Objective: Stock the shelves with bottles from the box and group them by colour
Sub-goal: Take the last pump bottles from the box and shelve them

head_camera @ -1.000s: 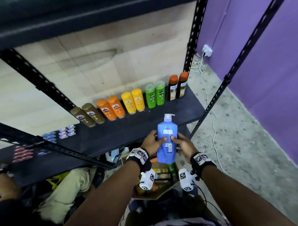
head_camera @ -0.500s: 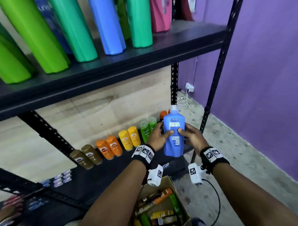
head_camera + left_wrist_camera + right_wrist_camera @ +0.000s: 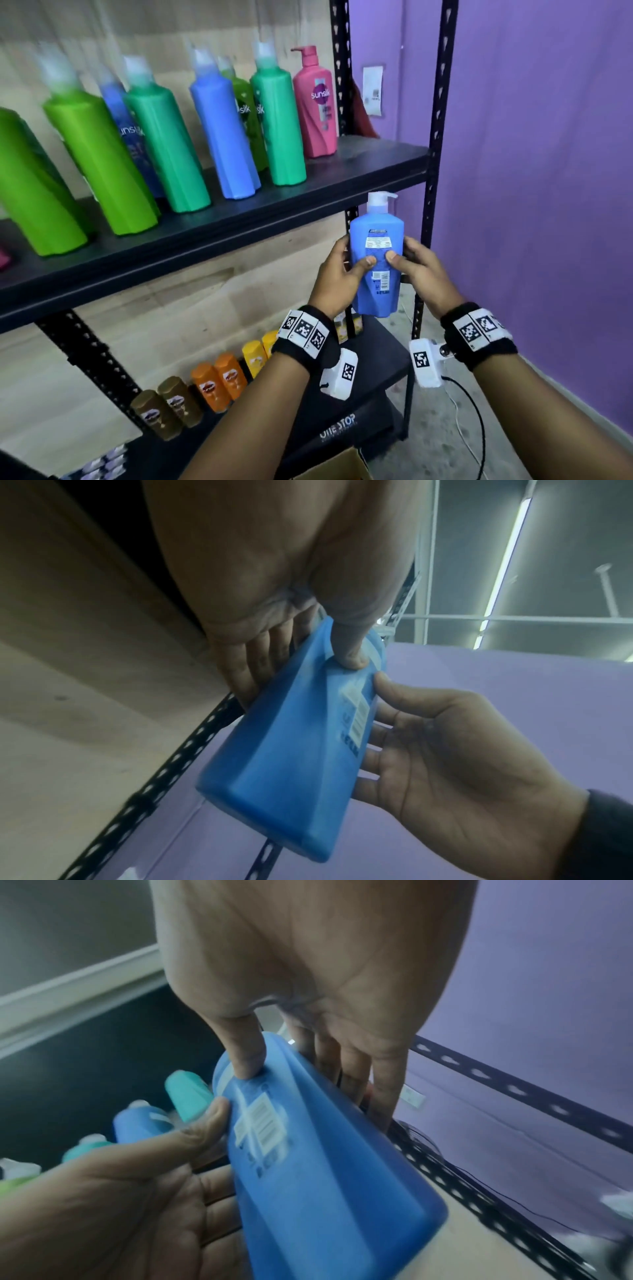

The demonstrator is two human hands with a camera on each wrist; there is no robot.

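A blue bottle slants across the middle, base toward the camera, its barcode label on the side turned right. The left hand grips it from above, thumb pressed on the labelled face and fingers behind the bottle, while the right hand holds its right side, thumb tip on the label edge and fingers spread beneath. Left of the bottle a black perforated post runs diagonally against a beige panel; behind the bottle is a purple wall.

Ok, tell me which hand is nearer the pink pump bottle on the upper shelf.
Left, narrowly. The left hand holds the blue bottle on the side toward the pink pump bottle; the right hand holds its far side, further right. Both are below the shelf.
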